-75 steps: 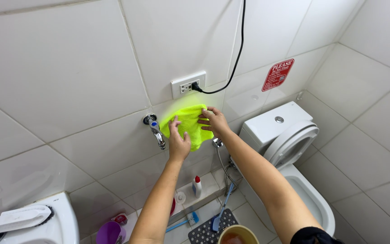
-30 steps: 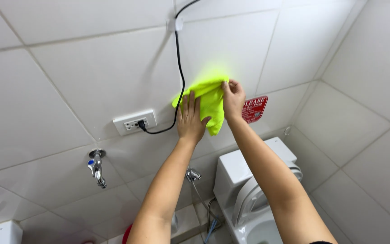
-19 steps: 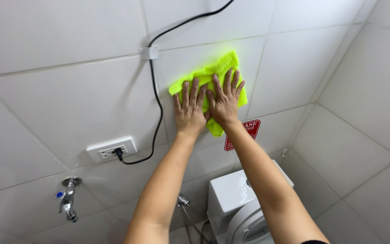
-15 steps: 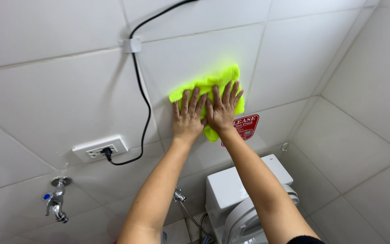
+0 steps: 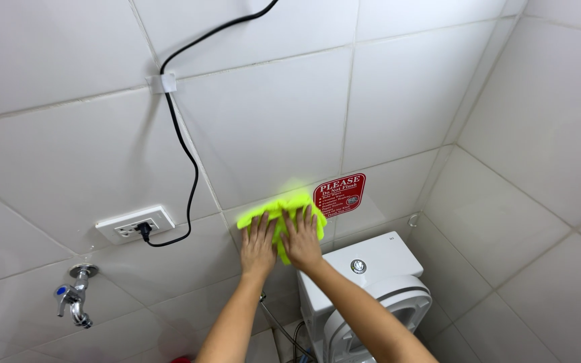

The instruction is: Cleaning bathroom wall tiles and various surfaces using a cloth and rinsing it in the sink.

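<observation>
Left hand (image 5: 258, 243) and right hand (image 5: 301, 236) side by side, palms flat, fingers spread and pointing up the wall, both pressed onto a bright yellow-green cloth (image 5: 278, 215); nothing pinched. Cloth bunched against the white wall tiles (image 5: 270, 128), mostly under the fingers, long axis roughly level, running left to right with the right end slightly higher; a narrow tail hanging down between the two hands.

Just right of the right fingertips and touching the cloth's edge: a red sign (image 5: 339, 195) with white lettering, fixed to the wall. Directly below the right wrist: a white toilet cistern (image 5: 358, 265) with a round flush button (image 5: 358, 266) on its lid; lower still, the toilet seat and lid (image 5: 378, 316), raised; bowl contents out of view. Left of the left hand: a white wall socket (image 5: 134, 224) holding a black plug, with a black cable (image 5: 186, 158) looping up through a white clip (image 5: 163, 83). Further left and lower: a chrome tap (image 5: 75, 302) with a blue handle.
</observation>
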